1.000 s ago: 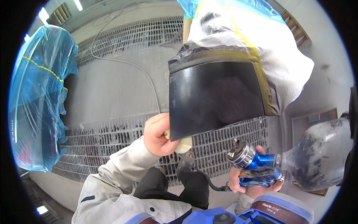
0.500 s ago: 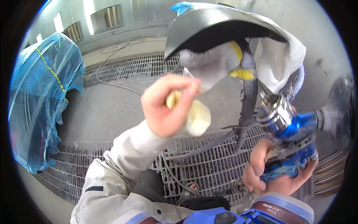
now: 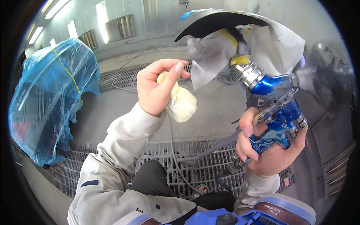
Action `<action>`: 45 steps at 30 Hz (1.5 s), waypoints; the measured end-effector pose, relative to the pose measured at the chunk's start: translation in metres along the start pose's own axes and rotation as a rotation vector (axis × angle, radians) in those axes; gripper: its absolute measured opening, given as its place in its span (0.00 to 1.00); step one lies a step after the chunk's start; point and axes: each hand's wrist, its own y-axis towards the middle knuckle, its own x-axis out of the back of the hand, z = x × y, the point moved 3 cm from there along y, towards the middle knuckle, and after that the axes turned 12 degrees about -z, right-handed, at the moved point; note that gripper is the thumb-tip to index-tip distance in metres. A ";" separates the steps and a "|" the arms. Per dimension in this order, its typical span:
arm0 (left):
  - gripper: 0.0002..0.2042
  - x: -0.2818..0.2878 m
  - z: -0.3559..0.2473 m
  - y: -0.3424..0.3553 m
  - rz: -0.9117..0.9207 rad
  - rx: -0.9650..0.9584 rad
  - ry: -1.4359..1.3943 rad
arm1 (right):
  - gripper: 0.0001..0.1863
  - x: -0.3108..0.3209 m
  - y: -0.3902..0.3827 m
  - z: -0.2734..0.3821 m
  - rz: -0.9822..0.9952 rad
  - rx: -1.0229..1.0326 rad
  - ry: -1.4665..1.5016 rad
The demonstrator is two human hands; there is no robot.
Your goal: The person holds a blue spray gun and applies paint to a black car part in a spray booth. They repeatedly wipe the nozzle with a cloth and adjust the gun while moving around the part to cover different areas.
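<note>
My left hand (image 3: 153,90) is closed around the top of a bunched pale-yellow cloth (image 3: 182,106), whose rounded end hangs below the fingers. My right hand (image 3: 275,159) grips a blue spray gun (image 3: 277,85) by its handle, with fingers at the trigger. The gun's silver nozzle end points up and left, and a dark, smudged cup (image 3: 324,77) extends to the right. Beyond the gun, a dark curved panel (image 3: 210,23) rests on a stand with pale masking paper (image 3: 213,52) and yellow tape (image 3: 240,60). The cloth is apart from the panel.
At the left stands a large object wrapped in blue plastic film (image 3: 48,101) with a yellow strip. Metal floor grating (image 3: 165,178) lies around my feet, and a hose (image 3: 173,150) runs across the floor. Metal walls with vents (image 3: 125,25) enclose the space.
The spray gun has risen and come left, now overlapping the stand. My left hand with the cloth has shifted slightly up and left in view. The view itself has tilted upward.
</note>
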 end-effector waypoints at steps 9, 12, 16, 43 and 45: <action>0.09 0.000 -0.011 0.014 0.057 0.021 0.040 | 0.58 -0.010 0.000 -0.027 0.014 0.012 0.033; 0.09 -0.004 -0.015 0.009 0.062 0.015 0.016 | 0.57 -0.011 -0.010 -0.033 0.006 0.011 0.046; 0.08 -0.006 -0.013 0.011 0.047 0.030 -0.013 | 0.57 -0.012 -0.021 -0.037 -0.120 0.027 0.161; 0.13 -0.026 -0.015 0.020 -0.016 -0.054 0.111 | 0.60 0.003 -0.018 -0.028 -0.028 0.057 0.220; 0.16 -0.022 -0.016 0.019 -0.014 -0.047 0.116 | 0.61 0.002 -0.017 -0.029 -0.007 0.091 0.215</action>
